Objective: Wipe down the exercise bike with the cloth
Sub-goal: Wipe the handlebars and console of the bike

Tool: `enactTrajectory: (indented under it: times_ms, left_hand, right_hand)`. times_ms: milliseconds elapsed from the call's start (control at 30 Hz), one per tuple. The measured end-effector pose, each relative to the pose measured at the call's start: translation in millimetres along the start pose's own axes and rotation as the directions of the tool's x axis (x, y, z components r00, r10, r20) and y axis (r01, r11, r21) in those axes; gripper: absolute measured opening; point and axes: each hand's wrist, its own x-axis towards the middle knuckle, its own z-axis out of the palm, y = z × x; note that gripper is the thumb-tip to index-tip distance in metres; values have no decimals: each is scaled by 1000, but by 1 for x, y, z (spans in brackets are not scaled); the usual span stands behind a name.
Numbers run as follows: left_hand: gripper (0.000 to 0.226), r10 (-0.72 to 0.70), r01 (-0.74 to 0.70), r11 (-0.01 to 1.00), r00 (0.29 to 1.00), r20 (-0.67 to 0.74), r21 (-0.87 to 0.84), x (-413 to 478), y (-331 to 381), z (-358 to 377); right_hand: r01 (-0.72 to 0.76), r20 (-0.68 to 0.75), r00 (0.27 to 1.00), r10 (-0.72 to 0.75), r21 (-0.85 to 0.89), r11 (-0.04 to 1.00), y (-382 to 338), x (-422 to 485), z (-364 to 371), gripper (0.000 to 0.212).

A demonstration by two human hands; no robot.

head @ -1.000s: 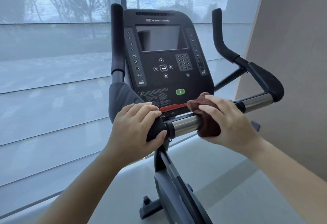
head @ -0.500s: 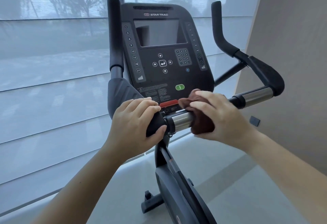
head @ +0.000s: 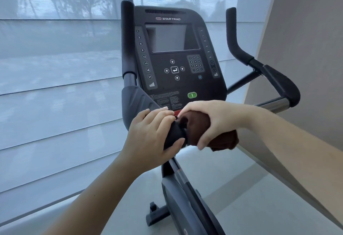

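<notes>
Gripping the black exercise bike's (head: pixel 178 52) padded handlebar, the left hand (head: pixel 152 138) curls shut. Right hand (head: pixel 219 121) – fingers wrapped over a dark brown cloth (head: pixel 200 132) – presses the bar.

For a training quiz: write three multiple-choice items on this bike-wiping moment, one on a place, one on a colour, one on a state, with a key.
1. Where is the cloth?
A. Wrapped on the handlebar under the right hand
B. On the floor
C. Draped over the console screen

2. What colour is the oval button on the console?
A. Blue
B. Green
C. Yellow

3. What is the left hand doing?
A. Hanging free
B. Pressing the keypad
C. Gripping the black handlebar grip

Key: 1 A, brown cloth shows beneath the right hand on the bar; 2 B, it is green; 3 C, its fingers curl around the grip.
</notes>
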Motion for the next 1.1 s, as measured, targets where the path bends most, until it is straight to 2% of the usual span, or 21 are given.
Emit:
enactTrajectory:
  times_ms: [100, 167, 233, 333, 467, 633, 733, 800, 867, 933, 1000, 1100]
  left_hand:
    - [44, -1, 1, 1000, 1000, -17, 17, 0, -2, 2]
    - [45, -3, 3, 1000, 1000, -26, 19, -1, -3, 3]
    - [45, 2, -1, 1000, 999, -36, 12, -1, -4, 5]
    - [44, 15, -14, 1000, 998, -69, 8, 0, -5, 7]
    - [43, 25, -26, 1000, 994, -104, -7, 1, -6, 8]
    - [40, 24, -26, 1000, 994, -106, -13, 2, -5, 6]
    - [39, 12, -14, 1000, 994, -107, -15, 2, -4, 5]
    - [38, 13, -15, 1000, 994, -110, -21, 2, -4, 5]
    - [37, 16, -20, 999, 994, -112, -30, 2, -5, 5]
    - [37, 19, -23, 999, 994, -105, -40, 2, -4, 5]
    - [37, 22, -27, 999, 995, -99, -46, 2, -4, 5]
    - [37, 20, -25, 998, 995, -99, -49, 2, -4, 4]
  right_hand:
    - [-60, 158, 987, 33, 166, 984, -1, 14, -7, 57]
    - [-94, 233, 971, 56, 154, 984, 5, 13, -18, 56]
    - [-130, 272, 958, 93, 118, 984, 10, 14, -27, 55]
    - [-209, 347, 929, 132, 195, 958, 8, 28, -26, 49]
    - [-206, 385, 918, 92, 265, 942, 3, 43, -12, 49]
    - [-366, 481, 858, 183, 320, 874, 23, 28, -34, 51]
    - [-378, 448, 868, 215, 314, 871, 20, 25, -34, 46]
    - [-307, 374, 906, 197, 262, 915, 11, 27, -23, 47]
    - [-259, 296, 940, 170, 294, 920, 5, 23, -13, 51]
    - [-268, 255, 949, 183, 358, 894, 4, 10, -11, 57]
    - [-273, 207, 955, 212, 332, 903, 3, -6, -15, 61]
    - [-288, 112, 957, 267, 281, 915, -3, -24, -14, 53]
